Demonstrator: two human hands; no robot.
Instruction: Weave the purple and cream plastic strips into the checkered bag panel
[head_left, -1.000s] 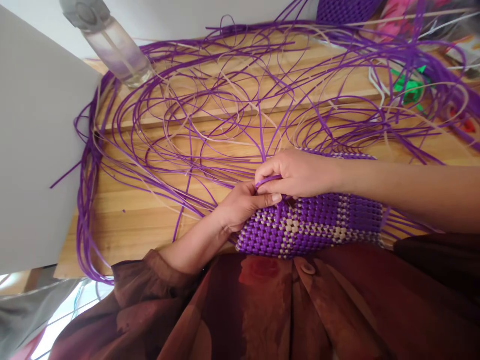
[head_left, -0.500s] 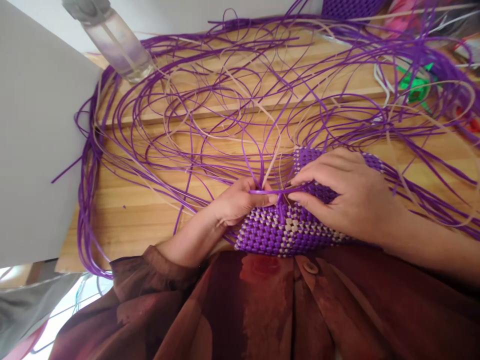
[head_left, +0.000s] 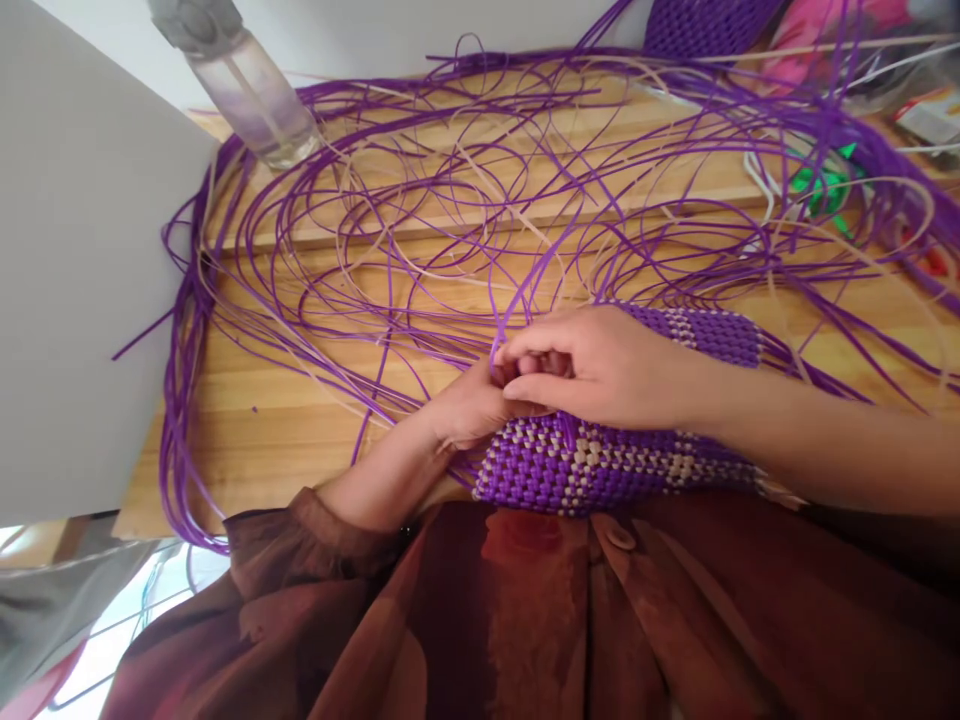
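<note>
A purple and beige woven piece made of plastic strips lies against the front edge of the table, by my clothes. My left hand is closed at its upper left edge, around loose strips; its fingertips are hidden behind the other hand. Across the piece reaches my right hand, its fingers curled and its thumb and forefinger meeting at the left fingertips. A purple strip rises out of this pinch and loops upward. Exactly how the strip passes between the two hands is covered by the fingers.
Long purple and beige strips lie in tangled loops over the wooden table. A clear pump bottle stands at the back left. Another purple woven piece, a green item and plastic bags crowd the back right.
My right hand has moved left, from over the middle of the woven piece to my left fingertips. The purple strip stretched between the hands now loops upward. The view has shifted slightly.
</note>
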